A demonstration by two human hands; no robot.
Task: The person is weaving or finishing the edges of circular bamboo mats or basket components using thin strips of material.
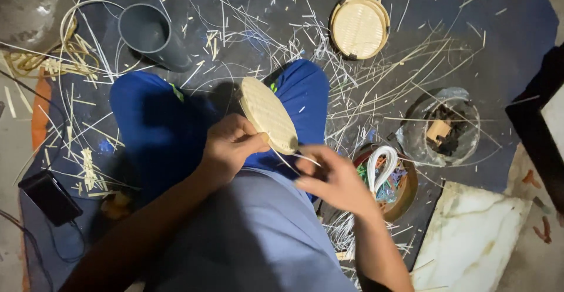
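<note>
Scattered cane strips are littering the dark floor mat around you. Your left hand is closing on the woven oval disc over your knees, while your right hand, half open, is pinching a thin strip. Beside it, a brown bowl is holding coloured bits.

Woven disc at frame centre, over the lap, held at its lower edge by left hand; right hand just right and below, pinching a thin strip. Second woven disc on the floor, upper centre-right. Pipe section upper left. Round container at right; bowl beside the right hand. Stone slab lower right. Dark box lower left.
</note>
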